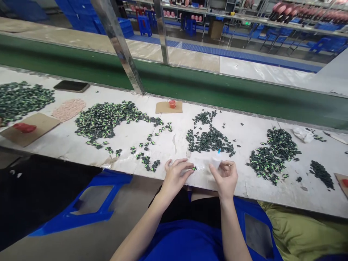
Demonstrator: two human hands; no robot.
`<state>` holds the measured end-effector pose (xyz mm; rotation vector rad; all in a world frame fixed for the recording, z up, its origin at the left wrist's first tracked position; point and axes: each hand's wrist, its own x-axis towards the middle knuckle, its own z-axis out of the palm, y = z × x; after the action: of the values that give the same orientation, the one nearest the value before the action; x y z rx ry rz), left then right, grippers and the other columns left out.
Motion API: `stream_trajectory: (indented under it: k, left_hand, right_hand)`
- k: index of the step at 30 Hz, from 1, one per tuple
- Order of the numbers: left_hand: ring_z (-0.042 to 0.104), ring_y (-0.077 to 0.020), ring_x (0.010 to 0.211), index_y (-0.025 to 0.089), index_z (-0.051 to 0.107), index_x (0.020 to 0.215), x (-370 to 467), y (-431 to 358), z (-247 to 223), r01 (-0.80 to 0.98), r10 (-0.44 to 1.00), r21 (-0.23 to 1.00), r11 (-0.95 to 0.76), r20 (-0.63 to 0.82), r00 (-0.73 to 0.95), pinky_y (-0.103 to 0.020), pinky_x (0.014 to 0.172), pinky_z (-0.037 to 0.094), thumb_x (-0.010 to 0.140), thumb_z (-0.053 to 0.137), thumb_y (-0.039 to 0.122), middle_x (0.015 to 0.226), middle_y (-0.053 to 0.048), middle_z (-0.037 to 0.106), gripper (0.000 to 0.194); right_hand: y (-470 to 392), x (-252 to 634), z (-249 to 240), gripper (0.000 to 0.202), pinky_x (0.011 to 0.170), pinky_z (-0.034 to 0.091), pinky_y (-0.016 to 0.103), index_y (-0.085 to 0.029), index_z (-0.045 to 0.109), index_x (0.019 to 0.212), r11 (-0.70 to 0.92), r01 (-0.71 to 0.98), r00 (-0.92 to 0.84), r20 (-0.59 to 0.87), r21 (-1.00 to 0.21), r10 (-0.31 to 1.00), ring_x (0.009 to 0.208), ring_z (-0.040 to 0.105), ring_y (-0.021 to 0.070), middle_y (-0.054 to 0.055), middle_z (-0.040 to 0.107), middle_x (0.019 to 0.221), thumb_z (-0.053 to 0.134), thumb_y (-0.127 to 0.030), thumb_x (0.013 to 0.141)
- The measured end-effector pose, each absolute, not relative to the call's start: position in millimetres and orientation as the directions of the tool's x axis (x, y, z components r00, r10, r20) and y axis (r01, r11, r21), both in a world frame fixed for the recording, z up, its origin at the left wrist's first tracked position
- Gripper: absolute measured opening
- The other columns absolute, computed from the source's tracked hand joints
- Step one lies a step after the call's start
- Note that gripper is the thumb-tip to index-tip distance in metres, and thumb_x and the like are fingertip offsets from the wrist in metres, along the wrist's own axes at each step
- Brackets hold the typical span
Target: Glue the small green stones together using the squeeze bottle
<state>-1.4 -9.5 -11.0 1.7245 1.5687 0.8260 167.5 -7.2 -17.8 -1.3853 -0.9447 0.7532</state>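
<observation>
My left hand (176,174) pinches a small dark green and lime piece (194,168) between thumb and fingertips, just above the white table's front edge. To its right, my right hand (226,177) holds a small white bottle (216,160) with a blue tip, its fingers wrapped round the side. Behind both hands lies a pile of small dark green parts (210,140). Loose green and lime pieces (149,164) are scattered left of my left hand, leading back to a large pile of similar pieces (106,119).
A red cup (172,104) stands on cardboard at the back. More green pieces (274,154) are heaped at right, near crumpled white plastic (303,134). A dark phone (71,86) and pink pieces (69,110) lie at left. A metal post (119,47) rises behind the table.
</observation>
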Motion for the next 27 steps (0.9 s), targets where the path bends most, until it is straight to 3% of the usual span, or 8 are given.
stream_trajectory:
  k: [4,7,11,13,15,21,27]
  left_hand:
    - [0.062,-0.0257,0.11,0.028,0.071,0.09,-0.7,-11.8,-15.4,0.606,0.994,0.788,-0.112,0.083,0.076,-0.054,0.107,0.021,0.081,0.069,0.021,0.1,-0.003,0.075,0.012]
    - [0.063,-0.0257,0.107,0.027,0.07,0.091,0.9,-12.1,-18.8,0.626,0.989,0.766,-0.146,0.125,0.078,-0.054,0.104,0.023,0.081,0.069,0.02,0.097,-0.003,0.075,0.012]
    - [0.063,-0.0258,0.104,0.026,0.071,0.09,3.4,-11.1,-20.9,0.655,0.986,0.738,-0.161,0.147,0.077,-0.054,0.102,0.025,0.08,0.069,0.018,0.099,-0.004,0.074,0.013]
    - [0.063,-0.0256,0.103,0.026,0.072,0.088,4.7,-10.5,-20.9,0.662,0.987,0.734,-0.154,0.143,0.071,-0.055,0.102,0.025,0.08,0.069,0.017,0.098,-0.004,0.073,0.013]
    - [0.062,-0.0256,0.102,0.026,0.072,0.086,6.0,-9.9,-20.5,0.664,0.989,0.734,-0.141,0.134,0.062,-0.056,0.102,0.024,0.08,0.069,0.015,0.097,-0.004,0.073,0.012]
    - [0.061,-0.0257,0.102,0.025,0.071,0.079,9.2,-10.6,-18.7,0.671,0.99,0.729,-0.132,0.124,0.06,-0.056,0.101,0.024,0.081,0.066,0.013,0.095,-0.003,0.072,0.013]
    - [0.06,-0.0238,0.103,0.025,0.066,0.084,5.6,-14.0,-15.9,0.644,0.985,0.746,-0.169,0.156,0.076,-0.05,0.1,0.028,0.086,0.058,0.012,0.094,-0.002,0.073,0.016]
  right_hand:
    - [-0.6,152.2,-18.1,0.045,0.078,0.057,0.038,-0.024,0.045,0.087,0.042,0.149,0.295,0.086,-0.988,0.952,0.083,0.071,0.0216,0.008,0.073,0.098,0.08,-0.039,0.063]
    - [2.9,154.6,-17.9,0.044,0.073,0.059,0.037,-0.023,0.052,0.091,0.058,0.231,0.195,0.105,-0.971,0.975,0.082,0.071,0.0223,0.008,0.073,0.101,0.08,-0.043,0.063]
    - [8.1,185.9,-10.1,0.025,0.08,0.055,0.04,-0.023,0.064,0.101,0.166,0.442,0.111,0.238,-0.881,0.965,0.094,0.066,0.0232,0.009,0.071,0.104,0.059,-0.042,0.085]
    - [12.9,203.8,-5.0,0.026,0.085,0.051,0.043,-0.024,0.069,0.095,0.203,0.59,0.134,0.342,-0.781,0.93,0.097,0.062,0.0248,0.009,0.07,0.1,0.049,-0.04,0.091]
    - [18.2,214.9,-2.0,0.028,0.084,0.048,0.044,-0.023,0.072,0.088,0.152,0.702,0.159,0.361,-0.696,0.919,0.094,0.06,0.027,0.01,0.07,0.092,0.051,-0.042,0.089]
    - [25.7,206.0,-6.9,0.021,0.076,0.046,0.041,-0.019,0.07,0.08,-0.157,0.74,0.298,0.11,-0.654,0.948,0.08,0.059,0.0269,0.009,0.07,0.08,0.062,-0.039,0.08]
    - [26.5,200.9,-7.2,0.017,0.077,0.045,0.042,-0.019,0.063,0.076,-0.139,0.764,0.296,0.15,-0.63,0.943,0.083,0.057,0.0279,0.011,0.067,0.083,0.057,-0.035,0.08]
